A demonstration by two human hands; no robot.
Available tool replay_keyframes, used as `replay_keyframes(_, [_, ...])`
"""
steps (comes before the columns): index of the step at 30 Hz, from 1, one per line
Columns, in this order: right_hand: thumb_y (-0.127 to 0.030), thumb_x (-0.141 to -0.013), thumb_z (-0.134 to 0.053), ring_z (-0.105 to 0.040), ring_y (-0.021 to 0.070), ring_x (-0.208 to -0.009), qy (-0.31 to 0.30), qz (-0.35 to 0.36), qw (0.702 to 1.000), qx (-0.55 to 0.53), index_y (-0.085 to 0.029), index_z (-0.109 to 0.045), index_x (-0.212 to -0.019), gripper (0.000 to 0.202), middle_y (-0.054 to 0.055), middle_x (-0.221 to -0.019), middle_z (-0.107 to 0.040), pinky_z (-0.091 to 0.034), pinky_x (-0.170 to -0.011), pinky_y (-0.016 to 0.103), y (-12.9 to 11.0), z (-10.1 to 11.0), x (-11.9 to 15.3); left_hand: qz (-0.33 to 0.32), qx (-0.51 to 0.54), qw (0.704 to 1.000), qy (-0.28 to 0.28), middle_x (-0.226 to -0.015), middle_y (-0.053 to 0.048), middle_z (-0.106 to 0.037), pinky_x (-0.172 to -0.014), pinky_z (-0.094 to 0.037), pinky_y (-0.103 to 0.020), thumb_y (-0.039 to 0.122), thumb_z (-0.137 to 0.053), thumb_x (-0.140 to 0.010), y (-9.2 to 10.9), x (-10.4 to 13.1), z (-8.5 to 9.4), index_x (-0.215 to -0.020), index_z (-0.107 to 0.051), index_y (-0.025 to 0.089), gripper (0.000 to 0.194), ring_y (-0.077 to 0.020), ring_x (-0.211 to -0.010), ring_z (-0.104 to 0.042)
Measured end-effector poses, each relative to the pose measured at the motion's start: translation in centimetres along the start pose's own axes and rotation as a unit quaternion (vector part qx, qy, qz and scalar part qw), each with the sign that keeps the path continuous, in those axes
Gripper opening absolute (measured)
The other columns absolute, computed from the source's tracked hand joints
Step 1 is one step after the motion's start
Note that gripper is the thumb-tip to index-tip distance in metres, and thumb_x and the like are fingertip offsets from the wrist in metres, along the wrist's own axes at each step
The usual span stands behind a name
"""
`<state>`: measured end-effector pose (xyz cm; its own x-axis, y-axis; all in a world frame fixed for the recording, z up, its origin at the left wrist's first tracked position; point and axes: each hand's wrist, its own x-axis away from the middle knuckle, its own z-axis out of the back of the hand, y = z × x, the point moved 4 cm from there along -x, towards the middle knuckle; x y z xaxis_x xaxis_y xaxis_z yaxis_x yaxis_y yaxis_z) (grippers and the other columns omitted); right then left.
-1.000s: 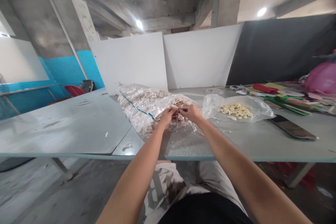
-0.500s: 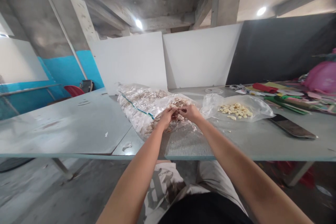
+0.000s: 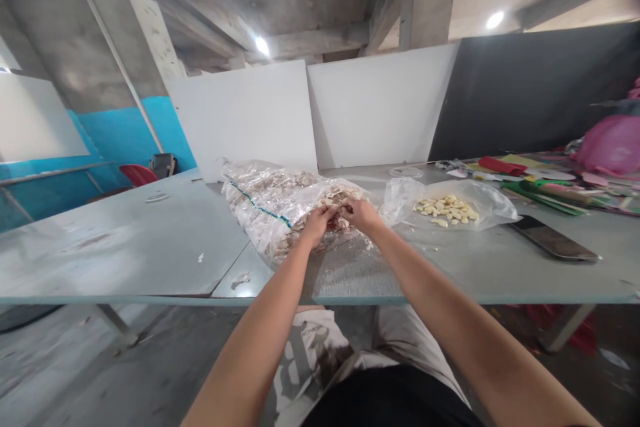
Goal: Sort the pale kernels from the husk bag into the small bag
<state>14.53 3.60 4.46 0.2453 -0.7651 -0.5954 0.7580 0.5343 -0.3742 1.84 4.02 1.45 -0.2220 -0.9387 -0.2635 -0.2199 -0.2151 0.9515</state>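
The left hand [image 3: 316, 225] and right hand [image 3: 362, 215] are meeting fingertip-close, whether gripping anything I can't tell, and working low at the flaky pile [image 3: 341, 193] on the desk [image 3: 150, 240] is probably helping catch crumbs.

Anything between the fingertips of the left hand [image 3: 315, 223] and the right hand [image 3: 364, 215] is too small to tell, and both cover part of the pile [image 3: 340, 193]. Glare and creases blur the clear bag's [image 3: 250, 213] contents toward the worktop's [image 3: 150, 240] back edge. The picture cuts off the worktop's left and right ends and the pink thing [image 3: 607, 143] at its back right corner. A scrap [image 3: 241, 281] near the front edge is unclear.
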Motion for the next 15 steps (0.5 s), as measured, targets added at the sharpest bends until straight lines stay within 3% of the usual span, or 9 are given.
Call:
replay_keyframes(4, [-0.027, -0.078, -0.042, -0.051, 0.0112, -0.058, 0.057, -0.062, 0.995, -0.056, -0.016, -0.061, -0.080, 0.022, 0.001, -0.064, -0.060, -0.031, -0.053, 0.020, 0.65, 0.29, 0.10, -0.001, -0.009, 1.000, 0.000, -0.066, 0.001, -0.055, -0.045, -0.042, -0.020, 0.043, -0.065, -0.066, -0.16, -0.11, -0.19, -0.082, -0.059, 0.016, 0.031, -0.0073, -0.049, -0.048])
replay_keyframes(8, [-0.028, -0.081, -0.040, -0.052, 0.0131, -0.060, 0.057, -0.077, 0.995, -0.033, -0.015, -0.061, -0.070, 0.027, 0.004, -0.063, -0.061, -0.033, -0.055, 0.021, 0.98, 0.33, 0.07, -0.023, -0.031, 0.999, 0.031, -0.073, -0.001, -0.057, -0.044, -0.042, -0.019, 0.042, -0.064, -0.067, 0.15, -0.12, 0.14, -0.086, -0.060, 0.016, 0.032, -0.0080, -0.052, -0.050])
replay_keyframes(13, [-0.027, -0.077, -0.047, -0.056, 0.0130, -0.066, 0.071, -0.052, 0.991, -0.100, -0.019, -0.064, -0.096, 0.027, 0.003, -0.076, -0.065, -0.037, -0.059, 0.021, 0.82, 0.40, 0.17, -0.036, -0.036, 0.998, 0.044, -0.073, -0.001, -0.058, -0.044, -0.042, -0.020, 0.042, -0.063, -0.068, 0.47, -0.02, 0.35, -0.086, -0.061, 0.016, 0.032, -0.0083, -0.053, -0.051])
replay_keyframes(15, [-0.032, -0.079, -0.047, -0.056, 0.0128, -0.066, 0.048, -0.023, 0.992, -0.112, -0.020, -0.066, -0.094, 0.028, 0.002, -0.076, -0.066, -0.037, -0.059, 0.021, 0.44, 0.25, 0.14, -0.040, -0.048, 0.997, 0.044, -0.069, -0.001, -0.057, -0.044, -0.042, -0.019, 0.043, -0.062, -0.069, 0.51, 0.01, 0.37, -0.085, -0.062, 0.015, 0.032, -0.0081, -0.051, -0.050])
